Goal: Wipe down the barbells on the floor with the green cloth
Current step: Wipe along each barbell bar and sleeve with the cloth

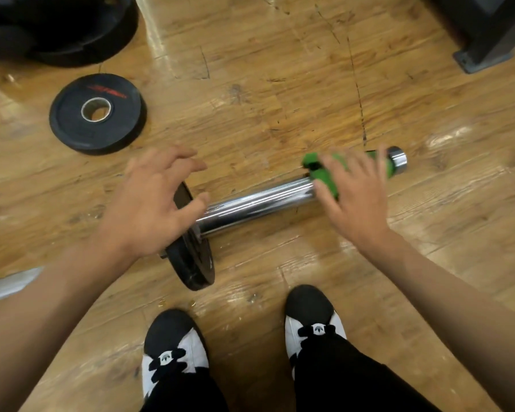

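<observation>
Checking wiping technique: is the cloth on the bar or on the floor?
On the bar: the cloth drapes over the bar near its end, under the right hand.

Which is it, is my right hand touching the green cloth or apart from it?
Touching. The head view shows the right hand lying over the green cloth, spread fingers pressing it onto the barbell, with no gap between them.
</observation>
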A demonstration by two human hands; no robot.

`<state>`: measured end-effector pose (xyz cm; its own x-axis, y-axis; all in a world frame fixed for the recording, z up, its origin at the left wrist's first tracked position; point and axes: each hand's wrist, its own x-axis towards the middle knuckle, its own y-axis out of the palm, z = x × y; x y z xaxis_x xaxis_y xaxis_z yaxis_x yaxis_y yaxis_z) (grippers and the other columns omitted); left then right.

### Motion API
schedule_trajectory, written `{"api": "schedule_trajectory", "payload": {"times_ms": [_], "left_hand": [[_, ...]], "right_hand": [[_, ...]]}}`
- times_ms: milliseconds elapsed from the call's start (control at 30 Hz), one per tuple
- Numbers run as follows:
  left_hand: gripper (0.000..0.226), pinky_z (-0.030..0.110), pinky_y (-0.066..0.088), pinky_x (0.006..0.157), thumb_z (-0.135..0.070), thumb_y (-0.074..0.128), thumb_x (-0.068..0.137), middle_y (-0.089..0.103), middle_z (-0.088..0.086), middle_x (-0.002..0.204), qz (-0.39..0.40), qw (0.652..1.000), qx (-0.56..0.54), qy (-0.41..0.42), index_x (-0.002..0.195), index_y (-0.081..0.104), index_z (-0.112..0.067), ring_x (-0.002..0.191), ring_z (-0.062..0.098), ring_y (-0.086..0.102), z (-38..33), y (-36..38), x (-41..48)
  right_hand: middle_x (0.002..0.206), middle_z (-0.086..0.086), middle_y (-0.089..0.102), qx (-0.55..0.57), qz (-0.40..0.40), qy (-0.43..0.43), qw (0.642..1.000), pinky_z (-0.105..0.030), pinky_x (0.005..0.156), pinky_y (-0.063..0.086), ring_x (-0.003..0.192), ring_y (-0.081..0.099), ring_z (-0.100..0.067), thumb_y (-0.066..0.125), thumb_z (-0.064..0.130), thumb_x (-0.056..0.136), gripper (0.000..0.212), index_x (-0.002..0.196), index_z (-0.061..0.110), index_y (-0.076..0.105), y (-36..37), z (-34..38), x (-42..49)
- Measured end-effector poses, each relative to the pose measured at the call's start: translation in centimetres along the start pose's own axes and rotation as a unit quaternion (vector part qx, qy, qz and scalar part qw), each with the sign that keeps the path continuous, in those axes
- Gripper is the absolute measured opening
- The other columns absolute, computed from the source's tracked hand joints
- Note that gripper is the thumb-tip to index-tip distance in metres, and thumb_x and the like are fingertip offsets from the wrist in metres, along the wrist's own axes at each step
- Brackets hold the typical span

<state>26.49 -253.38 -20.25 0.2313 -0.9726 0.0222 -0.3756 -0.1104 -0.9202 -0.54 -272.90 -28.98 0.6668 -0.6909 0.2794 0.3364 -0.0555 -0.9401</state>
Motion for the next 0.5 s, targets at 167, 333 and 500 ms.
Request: {"api": "schedule_trajectory", "payload": {"times_ms": [167, 333, 500], "left_hand": [[0.050, 0.056, 0.034, 0.114, -0.039, 0.060, 0.090, 0.057, 0.019, 0.145, -0.137, 0.989, 0.050, 0.001, 0.122, 0.069, -0.002, 0.143, 0.038, 0.045, -2.1, 0.9, -1.5], [0.053, 0.047, 0.017, 0.121, -0.048, 0.054, 0.088, 0.043, 0.014, 0.160, -0.049, 0.998, 0.029, 0.038, 0.121, 0.073, -0.010, 0.156, 0.032, 0.026, -1.3, 0.4, 0.5], [0.055, 0.056, 0.025, 0.120, -0.049, 0.059, 0.091, 0.047, 0.021, 0.155, -0.098, 0.987, 0.117, 0.056, 0.118, 0.073, -0.004, 0.153, 0.038, 0.033, 0.0, -0.9, 2.0]], "right_hand": [[0.144, -0.008, 0.060, 0.069, -0.069, 0.163, 0.982, -0.062, 0.126, 0.003, 0.149, 0.036, -0.030, 0.038, 0.042, 0.105, 0.046, 0.129, 0.015, 0.066, 0.5, -0.4, 1.4], [0.121, -0.011, 0.069, 0.087, -0.072, -0.072, 0.991, -0.047, 0.118, 0.030, 0.121, 0.060, -0.030, 0.046, 0.036, 0.106, 0.037, 0.128, 0.017, 0.069, 2.2, 7.1, 0.7], [0.121, -0.017, 0.067, 0.038, -0.109, -0.151, 0.982, -0.047, 0.109, 0.036, 0.115, 0.060, -0.032, 0.044, 0.043, 0.107, 0.039, 0.135, 0.018, 0.056, 2.8, -1.6, 4.1]]}}
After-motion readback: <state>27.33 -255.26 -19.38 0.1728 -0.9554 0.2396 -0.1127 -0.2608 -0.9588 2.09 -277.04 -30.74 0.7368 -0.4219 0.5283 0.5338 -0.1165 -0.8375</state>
